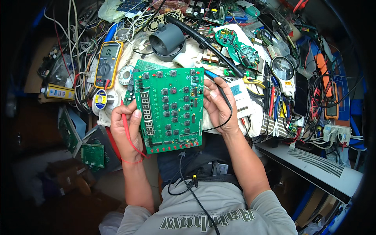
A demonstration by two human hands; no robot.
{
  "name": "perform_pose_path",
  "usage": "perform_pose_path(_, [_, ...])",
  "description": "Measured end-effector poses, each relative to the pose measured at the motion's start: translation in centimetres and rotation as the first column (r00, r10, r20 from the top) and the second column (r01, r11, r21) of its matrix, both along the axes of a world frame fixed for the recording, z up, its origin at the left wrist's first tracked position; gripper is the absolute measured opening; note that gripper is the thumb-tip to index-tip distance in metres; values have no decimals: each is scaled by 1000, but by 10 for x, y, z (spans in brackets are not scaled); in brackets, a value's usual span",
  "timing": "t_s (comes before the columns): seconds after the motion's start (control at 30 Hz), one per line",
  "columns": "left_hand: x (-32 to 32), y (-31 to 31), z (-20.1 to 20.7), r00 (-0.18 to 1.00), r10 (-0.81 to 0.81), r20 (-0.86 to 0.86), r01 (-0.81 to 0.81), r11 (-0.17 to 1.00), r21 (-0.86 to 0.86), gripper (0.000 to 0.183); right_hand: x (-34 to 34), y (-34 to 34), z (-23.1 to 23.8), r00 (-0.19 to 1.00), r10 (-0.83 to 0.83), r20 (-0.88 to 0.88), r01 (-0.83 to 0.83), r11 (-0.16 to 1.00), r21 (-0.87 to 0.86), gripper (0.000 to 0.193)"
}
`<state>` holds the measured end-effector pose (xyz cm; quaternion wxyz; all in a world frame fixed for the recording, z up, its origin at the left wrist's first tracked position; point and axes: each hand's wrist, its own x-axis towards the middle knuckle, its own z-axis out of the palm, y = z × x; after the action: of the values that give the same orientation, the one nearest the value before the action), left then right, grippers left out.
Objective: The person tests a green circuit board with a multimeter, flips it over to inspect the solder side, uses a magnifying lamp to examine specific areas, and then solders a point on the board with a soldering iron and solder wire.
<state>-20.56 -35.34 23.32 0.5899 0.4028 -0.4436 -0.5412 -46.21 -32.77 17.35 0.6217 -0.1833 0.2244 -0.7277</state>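
Note:
A green circuit board (170, 111) is held up over the near edge of the bench, tilted toward me. It carries rows of black push buttons, a column of digit displays at its left and red parts along the lower edge. My left hand (127, 127) grips its left side, with a red test probe (126, 124) between the same fingers. In my right hand (221, 105), by the board's right edge, is a black test probe (224, 95), its tip end pointing to the board's upper right corner. Whether those fingers also support the board is hard to see. A yellow multimeter (105, 64) stands left of the board.
Behind the board lie a grey cylinder (167, 39), a black hose (207, 45) and round green boards (243, 51). Solder spool (100, 99) rests at left, yellow-handled pliers (253, 87) and a magnifier (282, 68) at right. Loose cables crowd both sides.

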Motion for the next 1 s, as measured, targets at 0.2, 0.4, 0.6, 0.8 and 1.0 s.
perform_pose_path(0.2, [2,-5,-4,999,6,32,-8,998,55,19,1,3,-2,1000,2,28,-1,1000,-15,42])
perform_pose_path(0.4, [0,-7,-6,999,15,51,-18,998,64,18,2,3,-2,1000,-4,11,4,1000,-31,40])
perform_pose_path(0.6, [-1,-7,-11,998,25,54,-28,998,63,19,4,4,-5,1000,-20,-17,20,999,-32,40])
perform_pose_path(0.8, [-2,-6,-14,998,25,61,-28,999,44,21,8,3,-6,963,-118,-243,112,993,-37,40])
perform_pose_path(1.0, [-6,-5,-16,997,29,70,-32,999,33,21,17,8,1,878,-237,-416,246,969,-33,44])
